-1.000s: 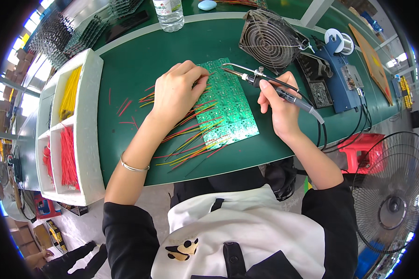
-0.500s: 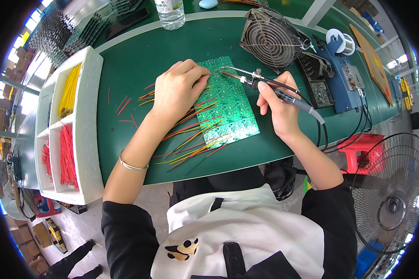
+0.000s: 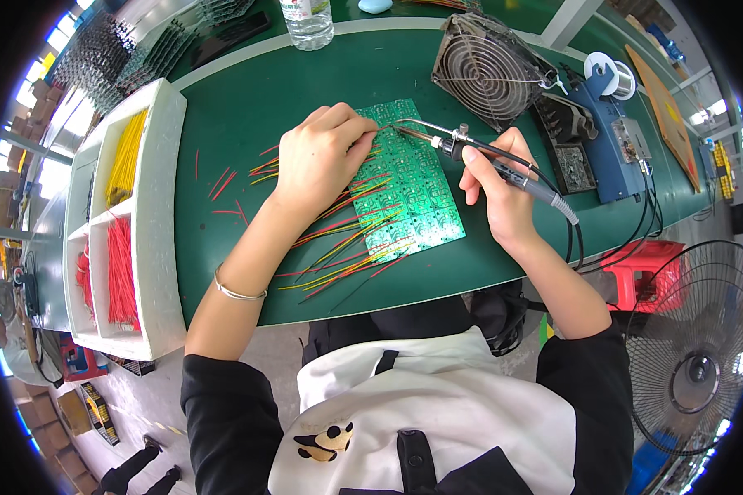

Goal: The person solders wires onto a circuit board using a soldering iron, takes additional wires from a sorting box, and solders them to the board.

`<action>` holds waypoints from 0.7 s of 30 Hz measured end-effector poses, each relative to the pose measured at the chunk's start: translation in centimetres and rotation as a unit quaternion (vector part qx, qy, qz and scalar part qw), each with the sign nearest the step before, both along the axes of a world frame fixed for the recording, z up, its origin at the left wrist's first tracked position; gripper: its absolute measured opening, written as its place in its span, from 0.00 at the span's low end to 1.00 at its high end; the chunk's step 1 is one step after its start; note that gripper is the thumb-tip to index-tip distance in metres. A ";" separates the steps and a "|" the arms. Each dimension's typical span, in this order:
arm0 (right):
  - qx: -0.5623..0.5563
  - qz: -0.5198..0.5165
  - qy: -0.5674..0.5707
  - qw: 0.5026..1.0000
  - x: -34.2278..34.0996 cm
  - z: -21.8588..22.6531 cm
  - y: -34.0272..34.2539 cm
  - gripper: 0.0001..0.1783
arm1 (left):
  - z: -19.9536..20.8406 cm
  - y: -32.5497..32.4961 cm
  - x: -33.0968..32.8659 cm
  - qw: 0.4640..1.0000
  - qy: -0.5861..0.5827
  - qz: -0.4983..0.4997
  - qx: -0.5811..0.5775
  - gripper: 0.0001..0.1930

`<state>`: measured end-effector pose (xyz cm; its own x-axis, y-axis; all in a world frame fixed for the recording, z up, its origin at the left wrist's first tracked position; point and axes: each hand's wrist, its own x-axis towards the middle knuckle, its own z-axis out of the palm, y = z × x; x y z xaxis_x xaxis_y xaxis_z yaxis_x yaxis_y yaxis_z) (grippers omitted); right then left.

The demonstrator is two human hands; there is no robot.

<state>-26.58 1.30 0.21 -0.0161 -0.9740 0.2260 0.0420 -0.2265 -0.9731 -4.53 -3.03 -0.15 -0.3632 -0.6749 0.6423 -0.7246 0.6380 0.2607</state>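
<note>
A green circuit board panel (image 3: 425, 194) lies on the bench in front of me, with red, yellow and black wires (image 3: 338, 247) fanning out from its left side. My left hand (image 3: 326, 157) is closed in a pinch over the panel's upper left part, and a thin wire end shows at its fingertips. In my right hand (image 3: 504, 186) is a soldering iron (image 3: 491, 163) with a thin metal feed tube (image 3: 425, 124) clamped along it. The iron's tip meets the panel close to my left fingertips. The exact contact spot is too small to make out.
A white foam box (image 3: 161, 223) of yellow and red wires stands at left, with loose red wires (image 3: 223, 183) beside it. Behind are a water bottle (image 3: 309, 29) and a square fan (image 3: 487, 74). A blue soldering station (image 3: 615, 140) with a solder spool (image 3: 609, 76) stands at right.
The whole view has shifted slightly. Both hands keep their grips and places at the panel. At the lower left, a person's legs on the floor have moved a little.
</note>
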 end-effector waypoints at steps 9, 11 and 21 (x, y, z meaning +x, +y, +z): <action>-0.001 -0.025 -0.016 1.000 0.0 0.0 -0.1 0.13 | -0.2 -0.2 0.1 1.000 0.000 0.000 0.000 0.02; -0.004 -0.025 -0.013 1.000 0.0 -0.1 -0.1 0.13 | -0.2 -0.2 0.1 1.000 0.000 0.001 0.002 0.02; -0.006 -0.023 0.004 1.000 0.2 0.2 0.1 0.13 | -0.2 -0.1 0.1 1.000 -0.008 -0.001 -0.013 0.02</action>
<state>-26.40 1.37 0.37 -0.0594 -0.9695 0.2379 0.0227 -0.2396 -0.9706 -4.38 -3.12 -0.35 -0.3749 -0.6575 0.6536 -0.7277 0.6455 0.2319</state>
